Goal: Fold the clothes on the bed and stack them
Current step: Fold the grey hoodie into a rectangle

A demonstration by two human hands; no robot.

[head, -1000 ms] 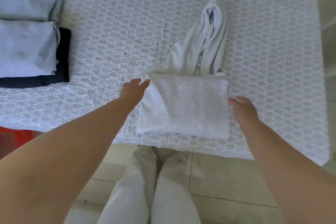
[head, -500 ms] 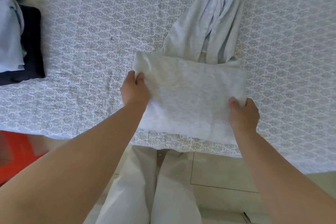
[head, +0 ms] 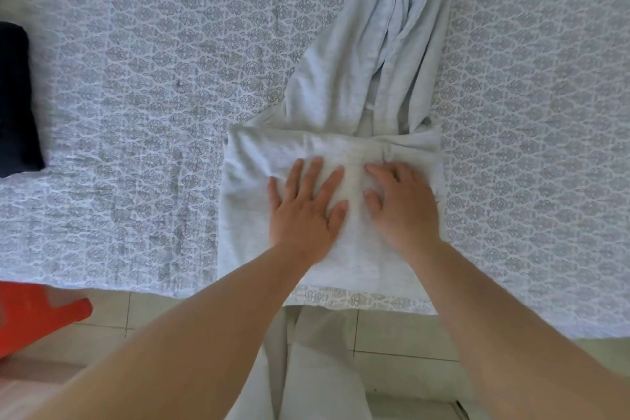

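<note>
Patterned bedding in pale grey and white covers the bed (head: 143,106), which fills most of the head view, its near edge running across the lower part of the picture above a tiled floor (head: 402,334).

On the bed, close to that near edge and a little right of centre, lies a light grey garment (head: 252,181). Its near part is folded into a flat, roughly square panel. From the panel's far edge the rest of the garment runs away up the bed as a long, loosely bunched and creased strip (head: 385,44) that reaches the top of the picture.

Both hands lie flat on the folded panel, side by side and nearly touching. The left hand (head: 305,211) rests palm down with its fingers straight and spread, pointing toward the far fold. The right hand (head: 402,204) lies palm down just beside it, fingers extended and angled slightly inward. Neither one grips the cloth; they only press on it. Bare forearms come in from the bottom corners.

At the left edge of the picture, well apart from the garment, a dark folded item (head: 15,102) sits on the bed, partly cut off. Below it, off the bed, an orange-red object (head: 37,314) shows at the lower left. Pale trousers (head: 306,368) are visible between the forearms.
</note>
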